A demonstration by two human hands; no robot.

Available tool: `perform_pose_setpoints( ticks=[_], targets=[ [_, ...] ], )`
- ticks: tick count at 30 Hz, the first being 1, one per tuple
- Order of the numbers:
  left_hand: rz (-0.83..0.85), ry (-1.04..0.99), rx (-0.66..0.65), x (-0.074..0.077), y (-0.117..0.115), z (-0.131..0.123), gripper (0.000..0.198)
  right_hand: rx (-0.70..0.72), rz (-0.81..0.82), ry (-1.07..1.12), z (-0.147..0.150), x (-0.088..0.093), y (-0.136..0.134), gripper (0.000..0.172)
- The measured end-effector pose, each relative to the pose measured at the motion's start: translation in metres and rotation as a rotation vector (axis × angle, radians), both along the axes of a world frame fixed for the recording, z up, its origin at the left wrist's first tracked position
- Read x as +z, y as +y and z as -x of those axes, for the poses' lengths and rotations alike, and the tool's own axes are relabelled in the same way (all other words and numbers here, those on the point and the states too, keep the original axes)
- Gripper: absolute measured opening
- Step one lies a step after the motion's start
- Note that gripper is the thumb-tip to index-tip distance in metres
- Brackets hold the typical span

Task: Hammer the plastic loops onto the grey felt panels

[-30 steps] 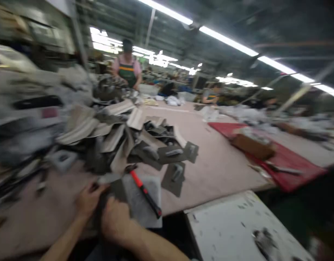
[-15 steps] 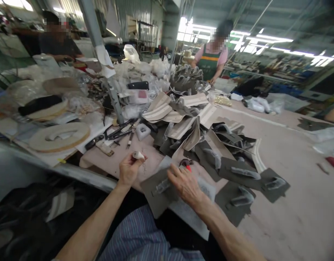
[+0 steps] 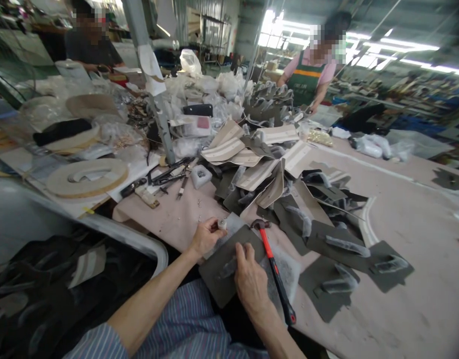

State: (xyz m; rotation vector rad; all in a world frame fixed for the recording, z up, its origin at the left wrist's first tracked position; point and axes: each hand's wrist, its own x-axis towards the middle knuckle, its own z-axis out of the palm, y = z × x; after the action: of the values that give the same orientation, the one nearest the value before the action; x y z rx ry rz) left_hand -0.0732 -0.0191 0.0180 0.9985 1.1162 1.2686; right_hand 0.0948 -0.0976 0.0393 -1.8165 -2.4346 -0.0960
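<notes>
Okay, a factory workshop with long counters, two co-workers across the way: one in a green apron [image 3: 304, 85] beyond the pile, one in a dark shirt [image 3: 90, 50] at upper left. A long pink-beige counter [image 3: 419, 264] runs ahead, with a big heap of dark grey and cream cut panels [image 3: 259, 169] in the middle. Behind the heap are white plastic bags [image 3: 214, 85] and a grey steel pole [image 3: 154, 104]. On the left is a cream foam ring [image 3: 85, 177], and near it a loose bunch of small hand tools [image 3: 169, 174]. More dark grey panels with grey strips on them [image 3: 337, 244] lie flat, right of the hands.

At the near counter edge is a dark grey sheet [image 3: 247, 244], partly on a white fibrous mat [image 3: 289, 271]. A red-handled hammer [image 3: 274, 267] lies on the mat just beside the sheet, its head near the sheet's top corner.

Left hand [image 3: 206, 238]: grip clamped on a small white piece [image 3: 222, 224], held just above the sheet's upper-left edge. Right hand [image 3: 249, 281]: fingers [image 3: 241, 254] curled down on the sheet, touching it; cannot tell if the grip is clamped on it.
</notes>
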Motion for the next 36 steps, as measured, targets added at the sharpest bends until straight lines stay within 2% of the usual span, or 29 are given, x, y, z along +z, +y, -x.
perform_pose_setpoints(
  ticks=[4,7,10,13,16,19,21,22,24,25,27,29,32,36],
  targets=[
    [-0.02,0.024,0.039,0.006,0.003,0.009,0.019,0.342,0.015,0.169,0.004,0.004,0.006,0.037],
    [-0.042,0.027,0.027,0.007,0.006,0.007,0.02,0.5,0.066,0.244,-0.001,0.002,0.016,0.036],
    [-0.056,0.006,-0.008,0.001,0.01,-0.004,0.028,0.662,0.153,0.359,-0.013,-0.004,0.028,0.038],
    [-0.044,-0.037,-0.071,-0.007,0.014,-0.02,0.036,0.72,0.21,0.468,-0.023,-0.008,0.035,0.043],
    [-0.024,-0.028,-0.135,-0.013,0.016,-0.031,0.032,0.715,0.248,0.515,-0.026,-0.008,0.036,0.048],
    [-0.009,-0.041,-0.153,-0.018,0.018,-0.032,0.034,0.648,0.25,0.488,-0.026,-0.003,0.031,0.063],
    [-0.004,-0.067,-0.158,-0.02,0.02,-0.028,0.038,0.514,0.157,0.467,-0.031,0.002,0.026,0.071],
    [0.0,-0.076,-0.163,-0.02,0.02,-0.025,0.04,0.398,0.076,0.468,-0.036,0.004,0.024,0.069],
    [0.003,-0.075,-0.175,-0.021,0.021,-0.021,0.04,0.104,-0.075,0.447,-0.05,0.009,0.021,0.054],
    [0.003,-0.068,-0.183,-0.021,0.022,-0.02,0.039,-0.038,-0.106,0.4,-0.059,0.011,0.019,0.045],
    [-0.006,-0.046,-0.206,-0.02,0.023,-0.018,0.036,-0.243,-0.045,0.227,-0.079,0.013,0.018,0.033],
    [-0.012,-0.035,-0.237,-0.02,0.024,-0.017,0.036,-0.328,0.13,0.061,-0.096,0.011,0.017,0.032],
    [-0.004,-0.048,-0.277,-0.019,0.025,-0.015,0.038,-0.362,0.353,0.04,-0.107,0.003,0.014,0.028],
    [-0.007,-0.04,-0.297,-0.018,0.026,-0.014,0.037,-0.365,0.361,0.099,-0.102,-0.004,0.014,0.016]
  ],
)
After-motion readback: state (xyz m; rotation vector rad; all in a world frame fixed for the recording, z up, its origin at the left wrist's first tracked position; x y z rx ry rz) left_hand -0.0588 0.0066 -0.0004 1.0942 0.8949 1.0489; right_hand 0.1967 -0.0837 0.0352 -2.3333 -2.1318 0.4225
